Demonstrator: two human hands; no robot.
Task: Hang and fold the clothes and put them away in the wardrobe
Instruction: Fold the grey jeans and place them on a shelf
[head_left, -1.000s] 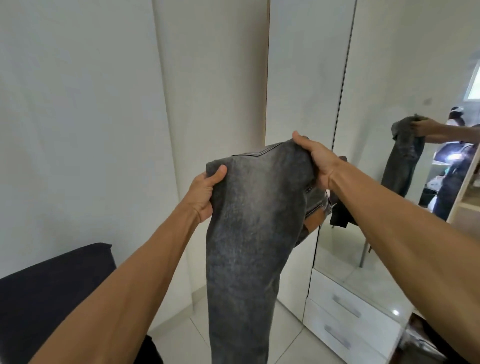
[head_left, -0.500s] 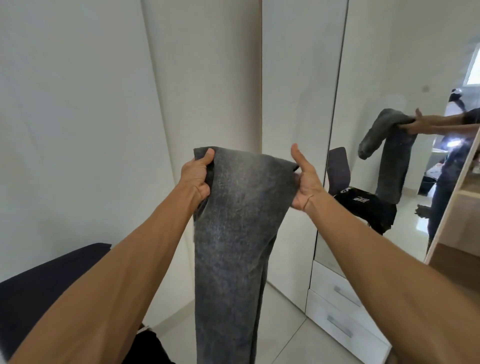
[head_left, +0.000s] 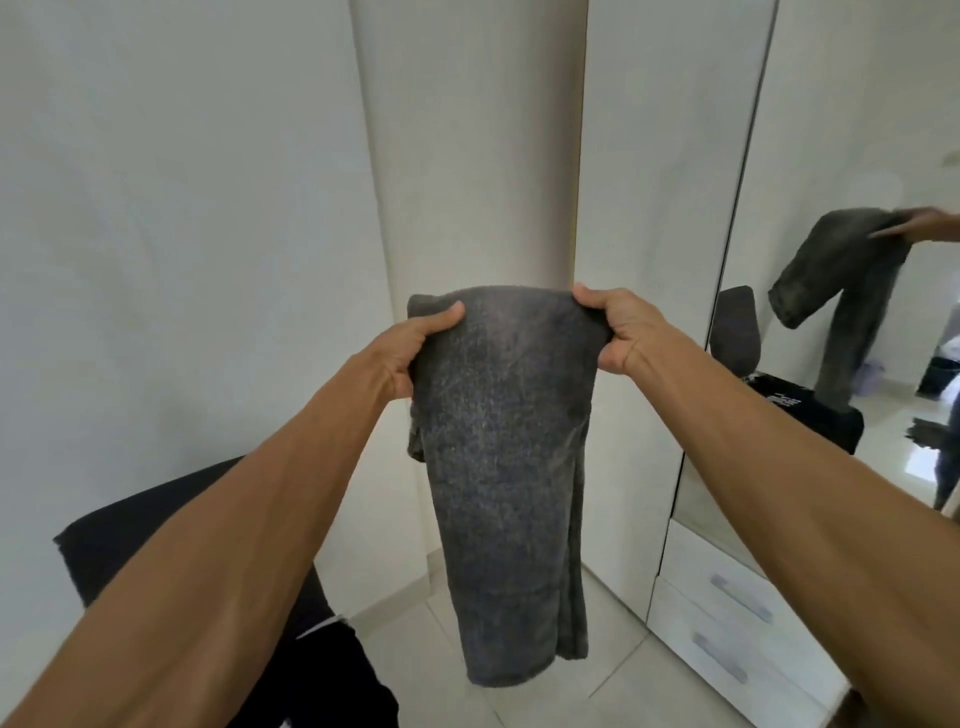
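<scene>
Lower left, nearest: dark chair. Ahead, mid-air: left hand and right hand, fingers curled, thumbs on top, gripping folded top edge of grey jeans, hanging straight down above tiled floor. Beyond, right: white wardrobe, two drawers, mirror door.

Soft even daylight, wide-angle edge warp.
</scene>
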